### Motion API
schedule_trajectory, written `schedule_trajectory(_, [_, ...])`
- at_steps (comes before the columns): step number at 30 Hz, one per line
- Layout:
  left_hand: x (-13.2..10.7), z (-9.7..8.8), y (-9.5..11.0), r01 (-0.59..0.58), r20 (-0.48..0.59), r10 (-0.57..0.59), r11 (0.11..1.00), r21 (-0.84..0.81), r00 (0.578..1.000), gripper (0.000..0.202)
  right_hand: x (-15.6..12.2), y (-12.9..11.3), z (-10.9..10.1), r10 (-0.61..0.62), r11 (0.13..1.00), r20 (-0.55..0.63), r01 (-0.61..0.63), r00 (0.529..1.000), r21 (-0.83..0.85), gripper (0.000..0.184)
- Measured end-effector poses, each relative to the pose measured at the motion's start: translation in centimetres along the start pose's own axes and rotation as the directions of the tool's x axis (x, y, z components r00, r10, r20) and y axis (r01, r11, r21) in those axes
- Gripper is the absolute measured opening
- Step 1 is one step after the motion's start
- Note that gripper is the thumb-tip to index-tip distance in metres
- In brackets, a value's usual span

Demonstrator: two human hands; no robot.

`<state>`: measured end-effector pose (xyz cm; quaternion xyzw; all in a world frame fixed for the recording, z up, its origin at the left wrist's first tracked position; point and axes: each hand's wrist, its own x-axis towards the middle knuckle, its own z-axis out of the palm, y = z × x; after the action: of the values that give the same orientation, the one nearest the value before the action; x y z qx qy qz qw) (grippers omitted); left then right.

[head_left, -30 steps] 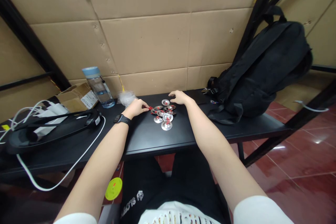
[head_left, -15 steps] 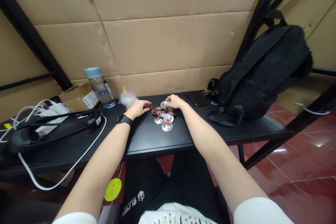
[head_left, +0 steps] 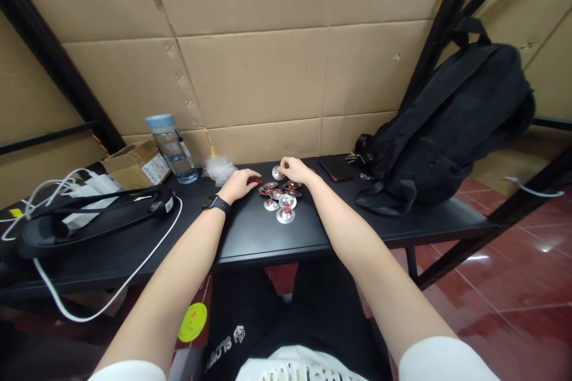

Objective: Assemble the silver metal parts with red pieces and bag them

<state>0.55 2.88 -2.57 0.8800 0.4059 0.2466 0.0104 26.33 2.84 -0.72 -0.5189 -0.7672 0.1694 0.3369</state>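
Several small silver discs with red centres point(head_left: 282, 197) lie in a cluster on the black table point(head_left: 254, 232). My left hand point(head_left: 240, 183), with a black watch on the wrist, rests at the cluster's left edge, fingertips pinched on a small red piece point(head_left: 255, 180). My right hand point(head_left: 292, 170) sits at the back of the cluster with its fingers curled on one silver disc point(head_left: 277, 172), lifting its edge.
A black backpack point(head_left: 451, 113) leans at the right. A dark wallet point(head_left: 336, 167) lies behind the discs. A water bottle point(head_left: 170, 147), a crumpled plastic bag point(head_left: 218, 168), a cardboard box point(head_left: 134, 165), a black strap and white cables point(head_left: 89, 214) fill the left side. Cardboard lines the wall.
My right hand has drawn in from a flat reach at the back right to close on a disc. The left hand has barely moved.
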Motion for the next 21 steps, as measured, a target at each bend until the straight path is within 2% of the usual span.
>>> schedule_trajectory(3, [0.0,-0.6,0.8,0.028,-0.133,-0.037,0.998,-0.063,0.99,0.032,0.0,-1.3,0.3,0.023,0.956,0.016,-0.027,1.0,0.293,0.021])
schedule_trajectory(6, [0.0,-1.5,2.1,0.055,-0.249,-0.097,0.984,-0.17,0.964,0.026,-0.1,-2.9,1.0,0.079,0.797,0.081,-0.112,0.994,0.594,0.023])
schedule_trajectory(9, [-0.1,-2.4,3.7,0.044,-0.276,-0.111,0.97,-0.24,0.955,0.021,-0.5,-4.4,1.7,0.045,0.654,0.103,-0.107,0.994,0.749,0.03])
schedule_trajectory(13, [-0.1,-3.0,5.0,0.052,-0.309,-0.129,0.967,-0.248,0.942,0.021,-1.2,-5.7,2.0,-0.055,0.575,0.123,-0.069,0.991,0.815,0.044])
schedule_trajectory(16, [-0.1,-3.3,5.2,0.079,-0.328,-0.149,0.973,-0.219,0.933,0.022,-1.5,-6.1,2.1,-0.088,0.59,0.071,-0.006,0.994,0.808,0.05])
schedule_trajectory(21, [-0.1,-3.5,5.0,0.038,-0.285,-0.084,0.986,-0.164,0.955,0.023,-1.3,-5.8,2.2,-0.111,0.651,0.014,0.062,0.994,0.757,0.052])
